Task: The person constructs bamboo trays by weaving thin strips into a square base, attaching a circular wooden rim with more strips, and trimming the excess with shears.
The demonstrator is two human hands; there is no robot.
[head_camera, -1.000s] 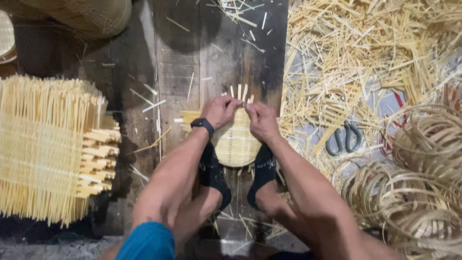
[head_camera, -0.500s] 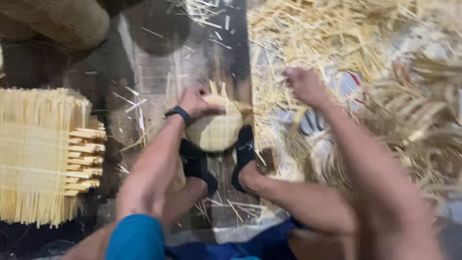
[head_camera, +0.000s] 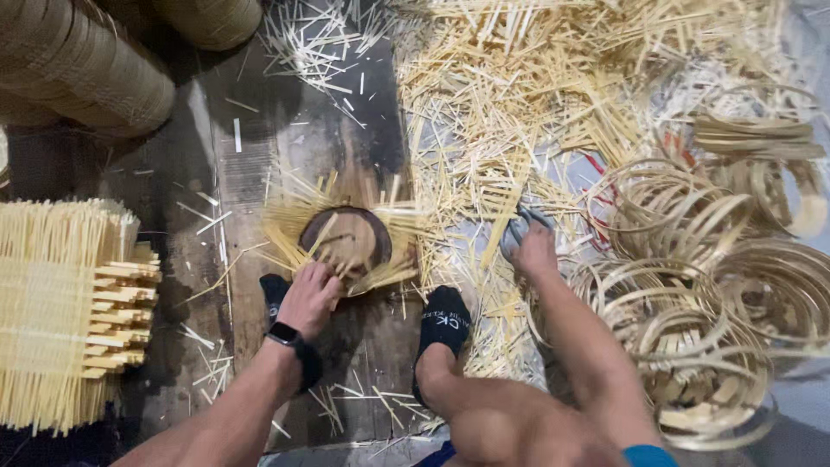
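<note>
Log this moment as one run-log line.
left hand: pressing round woven bamboo piece | right hand: on scissors | floor: loose strips

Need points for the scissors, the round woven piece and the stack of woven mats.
scissors (head_camera: 521, 227), head view, on the grey handle loops above the right hand.
round woven piece (head_camera: 350, 239), head view, on its dark round centre.
stack of woven mats (head_camera: 52, 311), head view, on the top mat's weave.

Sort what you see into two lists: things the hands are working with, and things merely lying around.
In hand:
left hand on the round woven piece
right hand on the scissors

Lying about:
loose bamboo strips
coiled hoops
stack of woven mats
stacked baskets
</note>
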